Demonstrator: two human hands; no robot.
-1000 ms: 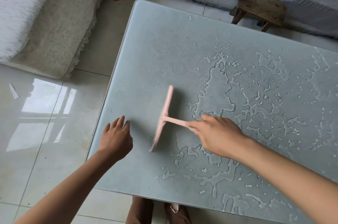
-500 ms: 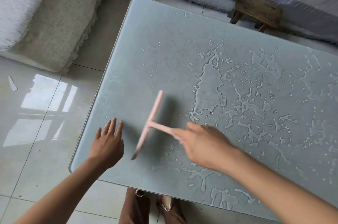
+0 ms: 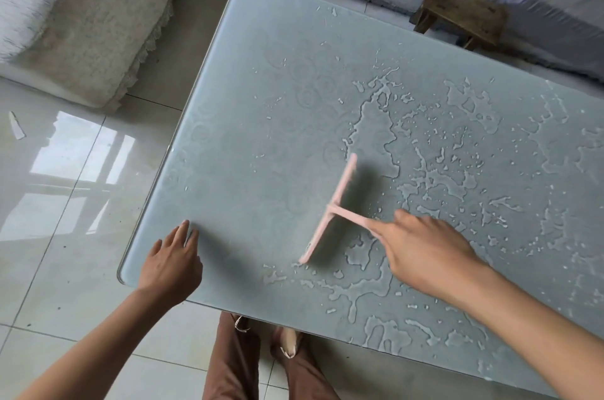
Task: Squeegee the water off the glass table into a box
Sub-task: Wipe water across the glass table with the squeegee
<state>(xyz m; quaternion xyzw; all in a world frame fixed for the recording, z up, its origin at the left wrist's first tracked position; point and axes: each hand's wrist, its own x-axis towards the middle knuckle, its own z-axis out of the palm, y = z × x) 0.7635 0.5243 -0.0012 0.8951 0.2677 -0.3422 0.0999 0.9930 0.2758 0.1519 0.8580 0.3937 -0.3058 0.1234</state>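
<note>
**Wet glass table, squeegee at the puddles' edge**

A frosted glass table point(image 3: 261, 138) stands on pale floor tiles point(image 3: 65, 203), with a small wooden stool point(image 3: 464, 12) beyond its far side. Puddles of water point(image 3: 376, 125) cover its right half. The right hand point(image 3: 425, 252) curls its fingers round the handle of a pink squeegee point(image 3: 333, 206), whose blade meets the glass at the puddles' left edge. The left hand point(image 3: 173, 265) rests flat near the near left corner, fingers straight and close together.

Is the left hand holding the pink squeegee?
No, the right hand grips the pink plastic squeegee; the left hand, fingers straight, holds nothing.
</note>
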